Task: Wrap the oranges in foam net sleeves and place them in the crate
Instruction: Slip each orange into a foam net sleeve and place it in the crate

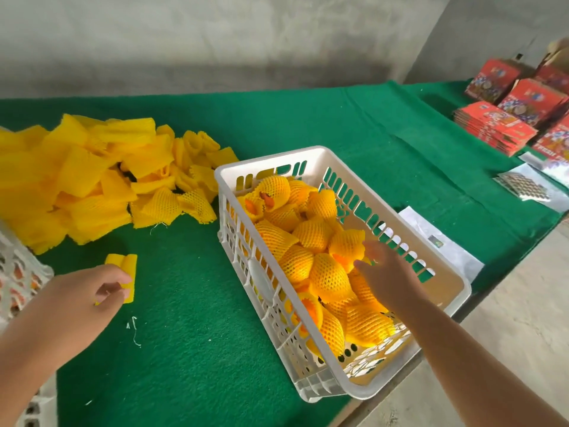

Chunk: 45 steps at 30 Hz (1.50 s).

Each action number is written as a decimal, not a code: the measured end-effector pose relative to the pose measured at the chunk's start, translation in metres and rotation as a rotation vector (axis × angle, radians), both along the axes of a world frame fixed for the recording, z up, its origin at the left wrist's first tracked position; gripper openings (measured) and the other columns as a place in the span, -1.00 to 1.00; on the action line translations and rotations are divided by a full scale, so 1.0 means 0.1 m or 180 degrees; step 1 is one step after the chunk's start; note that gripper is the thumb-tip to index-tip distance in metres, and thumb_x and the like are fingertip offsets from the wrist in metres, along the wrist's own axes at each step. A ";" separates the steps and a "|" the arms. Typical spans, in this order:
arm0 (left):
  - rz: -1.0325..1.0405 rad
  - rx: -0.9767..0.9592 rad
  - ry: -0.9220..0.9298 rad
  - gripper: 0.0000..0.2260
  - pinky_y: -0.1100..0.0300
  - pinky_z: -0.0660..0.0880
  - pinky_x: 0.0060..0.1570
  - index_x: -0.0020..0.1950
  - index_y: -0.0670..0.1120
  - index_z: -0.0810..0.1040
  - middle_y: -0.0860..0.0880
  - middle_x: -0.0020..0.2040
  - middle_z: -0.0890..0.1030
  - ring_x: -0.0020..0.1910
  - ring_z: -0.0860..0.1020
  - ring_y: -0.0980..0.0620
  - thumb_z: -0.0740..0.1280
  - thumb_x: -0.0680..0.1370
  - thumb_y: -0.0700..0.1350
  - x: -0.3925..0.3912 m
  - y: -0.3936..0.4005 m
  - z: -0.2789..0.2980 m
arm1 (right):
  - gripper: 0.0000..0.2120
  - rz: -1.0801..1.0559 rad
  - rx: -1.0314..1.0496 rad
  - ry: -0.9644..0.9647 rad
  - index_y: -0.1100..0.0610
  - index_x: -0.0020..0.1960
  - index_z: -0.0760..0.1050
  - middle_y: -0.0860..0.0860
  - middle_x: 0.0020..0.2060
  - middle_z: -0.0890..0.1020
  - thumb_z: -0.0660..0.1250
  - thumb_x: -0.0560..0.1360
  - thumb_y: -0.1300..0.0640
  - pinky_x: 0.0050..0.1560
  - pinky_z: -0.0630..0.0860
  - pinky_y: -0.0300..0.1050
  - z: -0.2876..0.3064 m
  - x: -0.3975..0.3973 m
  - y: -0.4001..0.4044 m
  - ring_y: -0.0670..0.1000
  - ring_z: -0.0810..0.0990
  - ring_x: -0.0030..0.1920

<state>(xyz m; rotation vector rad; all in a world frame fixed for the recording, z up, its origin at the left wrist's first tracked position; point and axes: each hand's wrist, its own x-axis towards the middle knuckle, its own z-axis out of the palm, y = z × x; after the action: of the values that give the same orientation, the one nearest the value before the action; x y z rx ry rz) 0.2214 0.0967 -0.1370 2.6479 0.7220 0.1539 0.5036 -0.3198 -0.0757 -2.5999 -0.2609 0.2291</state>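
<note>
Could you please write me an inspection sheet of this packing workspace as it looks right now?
Surface: green cloth covers the table; a few loose white threads lie on it.
Job's things: white crate holds many wrapped oranges; pile of empty foam net sleeves lies at the left.
Clutter: stacks of red printed cartons at far right; white paper sheet beside the crate.
Grippers: left hand pinches a folded sleeve; right hand is over the crate, fingers spread, holding nothing.
Cables: nothing seen.
Surroundings: grey concrete wall behind; second white crate with oranges at the left edge.
</note>
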 end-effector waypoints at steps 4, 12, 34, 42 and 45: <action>0.0268 -0.0197 0.0069 -0.88 -0.02 0.63 -0.06 0.17 0.11 0.61 0.13 -0.08 0.67 -0.07 0.65 0.03 0.41 0.64 -0.05 0.06 -0.17 0.34 | -0.62 0.0671 0.0137 0.0255 -0.24 0.40 0.48 -0.28 0.24 0.58 0.29 0.62 -0.30 0.03 0.53 -0.16 0.14 -0.92 0.21 -0.20 0.56 0.19; 0.0376 0.0028 0.0090 -0.75 -0.05 0.62 0.06 0.35 -0.06 0.61 -0.04 0.15 0.68 0.08 0.65 -0.06 0.29 0.70 -0.09 -0.10 -0.55 0.67 | -0.47 0.1230 0.0344 -0.0162 -0.13 0.57 0.32 -0.10 0.51 0.43 0.33 0.65 -0.19 0.25 0.46 -0.12 0.11 -1.30 1.04 0.01 0.52 0.38; 0.2097 0.0117 0.0775 -0.36 -0.06 0.52 0.37 0.58 0.10 0.30 0.03 0.55 0.44 0.54 0.40 -0.06 0.38 0.58 0.30 -2.09 -0.27 0.32 | -0.50 0.1386 -0.0214 0.0251 -0.69 0.32 0.07 -0.35 0.24 0.38 0.11 0.43 -0.67 -0.43 0.15 -0.44 -0.75 -0.77 1.05 -0.24 0.34 -0.17; 0.2894 -0.3298 -0.2214 -0.68 -0.14 0.65 0.21 0.37 0.19 0.55 0.00 0.41 0.58 0.17 0.72 -0.06 0.43 0.62 0.13 -1.91 -0.49 0.89 | -0.45 0.1289 -0.0211 -0.0021 -0.40 0.39 0.34 -0.18 0.34 0.45 0.13 0.48 -0.60 -0.33 0.37 -0.32 -0.26 -1.08 1.06 -0.15 0.42 -0.21; 0.2657 -0.4870 -0.3128 -0.65 -0.32 0.47 0.42 0.51 -0.07 0.48 -0.26 0.42 0.58 0.35 0.60 -0.34 0.29 0.73 -0.03 -1.73 -0.61 1.04 | -0.43 0.1193 -0.0152 -0.0215 -0.25 0.42 0.41 -0.05 0.45 0.48 0.20 0.52 -0.50 -0.11 0.65 0.00 -0.04 -1.26 1.13 0.06 0.61 0.02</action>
<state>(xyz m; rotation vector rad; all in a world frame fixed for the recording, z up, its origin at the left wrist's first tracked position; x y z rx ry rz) 0.0487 0.0361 -0.0330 0.5821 0.9125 0.6925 0.3773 -0.2071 -0.0799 -2.5898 -0.7770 0.2801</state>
